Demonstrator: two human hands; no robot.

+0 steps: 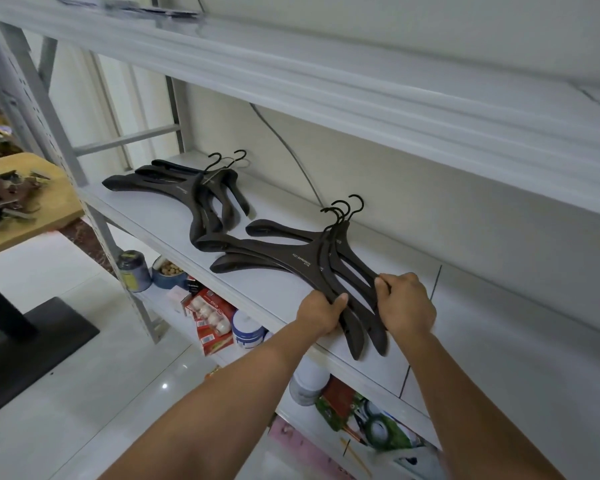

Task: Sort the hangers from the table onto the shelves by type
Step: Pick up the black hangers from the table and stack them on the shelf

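Note:
A stack of dark brown wide-shouldered hangers point(302, 261) lies on the middle white shelf point(499, 341), hooks pointing toward the wall. My left hand point(321, 315) grips the near arms of the stack from the left, thumb on top. From the right, my right hand point(407, 303) grips the same arms. A second pile of similar dark hangers point(187, 188) rests farther left on the same shelf. At the far left, several clip hangers point(4, 199) lie on the wooden table point(54, 202).
An upper shelf point(326, 88) hangs low over the hangers. A grey cable point(291, 157) runs down the wall behind them. The lower shelf holds tins, a bowl, boxes and a jar point(246, 330). The table's black base point(32, 348) stands on the tiled floor.

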